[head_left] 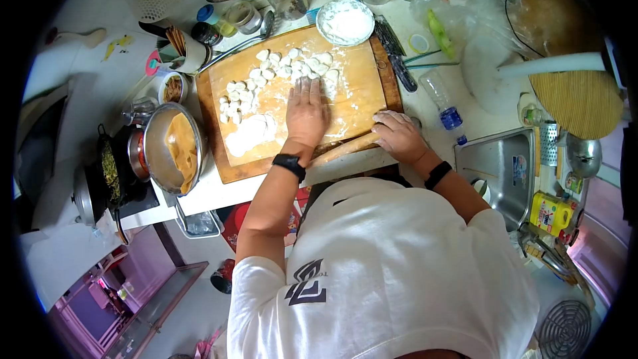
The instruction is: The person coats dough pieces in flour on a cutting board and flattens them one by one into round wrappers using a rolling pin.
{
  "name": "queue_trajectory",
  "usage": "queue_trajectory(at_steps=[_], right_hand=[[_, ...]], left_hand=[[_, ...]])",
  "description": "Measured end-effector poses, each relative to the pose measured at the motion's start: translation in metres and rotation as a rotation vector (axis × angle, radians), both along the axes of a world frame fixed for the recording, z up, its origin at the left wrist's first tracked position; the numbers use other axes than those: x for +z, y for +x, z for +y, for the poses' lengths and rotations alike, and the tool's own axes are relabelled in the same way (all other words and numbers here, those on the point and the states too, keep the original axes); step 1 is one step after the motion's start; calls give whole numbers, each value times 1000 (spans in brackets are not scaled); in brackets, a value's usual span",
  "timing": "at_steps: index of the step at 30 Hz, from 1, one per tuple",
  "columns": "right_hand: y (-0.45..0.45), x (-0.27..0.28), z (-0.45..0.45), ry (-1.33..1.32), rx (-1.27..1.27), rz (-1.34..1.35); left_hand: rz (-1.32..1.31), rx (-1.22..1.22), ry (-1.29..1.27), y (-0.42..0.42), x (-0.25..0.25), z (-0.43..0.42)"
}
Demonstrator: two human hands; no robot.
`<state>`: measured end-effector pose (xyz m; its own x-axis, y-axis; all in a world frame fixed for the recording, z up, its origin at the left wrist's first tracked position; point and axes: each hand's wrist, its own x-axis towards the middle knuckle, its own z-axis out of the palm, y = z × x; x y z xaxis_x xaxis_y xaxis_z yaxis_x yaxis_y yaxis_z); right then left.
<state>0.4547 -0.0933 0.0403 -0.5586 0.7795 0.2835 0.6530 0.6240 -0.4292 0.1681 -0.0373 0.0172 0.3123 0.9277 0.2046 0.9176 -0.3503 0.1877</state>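
On a floured wooden board [362, 83], my left hand [308, 114] lies flat with its fingers stretched out, their tips beside a cluster of small dough pieces [319, 66]. Whatever is under that palm is hidden. My right hand [400, 135] is closed over the far end of a wooden rolling pin [343, 150], which lies slanted along the board's near edge. More dough lumps [240, 98] are scattered on the board's left half. Below them sits an overlapping pile of flat dough rounds [250, 135]. A white bowl of flour [345, 22] stands at the board's back edge.
Left of the board are a metal pot [154, 149] with a tan cloth-like piece inside, a small bowl of brown food [174, 88] and a wok of chopped greens [109, 171]. To the right are a plastic bottle [448, 110], a cleaver-like dark tool [399, 66] and the sink [495, 159].
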Motion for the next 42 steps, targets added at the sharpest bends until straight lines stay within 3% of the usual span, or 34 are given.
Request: queue_trajectory(at_steps=[7, 12, 13, 14, 16, 18, 21, 23, 26, 27, 28, 30, 34, 40, 42], right_hand=[[6, 3, -3, -13, 0, 60], [10, 2, 0, 16, 20, 51], [9, 3, 0, 50, 17, 38], [9, 3, 0, 49, 18, 40], [9, 8, -1, 41, 12, 42], [9, 11, -1, 33, 20, 33], [12, 17, 3, 34, 33, 10], [13, 15, 5, 20, 46, 7], [11, 9, 5, 67, 29, 35], [11, 12, 8, 79, 38, 25], [11, 14, 11, 91, 47, 13], [11, 14, 14, 84, 75, 16], [10, 10, 22, 66, 119, -5], [6, -3, 53, 43, 101, -54], [3, -18, 70, -9, 101, -121]], left_hand=[[123, -2, -35, 7, -5, 2], [-30, -46, -199, 11, 13, -31], [-39, -98, -16, 11, 12, -40], [-37, -97, -17, 9, 10, -38], [-166, -34, -103, 8, 8, -22], [-172, -15, 122, 3, -2, 9], [-296, 174, 18, 2, 1, 25], [-672, 455, -298, 0, 4, 15], [-459, 533, -188, -4, -8, -6], [-338, 412, 72, -2, -4, -11], [-338, 415, 75, -2, 0, -13], [-334, 74, 80, -1, 10, -28], [-396, 94, -150, 19, 18, -66], [-424, 131, -174, -4, 21, -101], [-103, 131, -166, -13, 13, -112]])
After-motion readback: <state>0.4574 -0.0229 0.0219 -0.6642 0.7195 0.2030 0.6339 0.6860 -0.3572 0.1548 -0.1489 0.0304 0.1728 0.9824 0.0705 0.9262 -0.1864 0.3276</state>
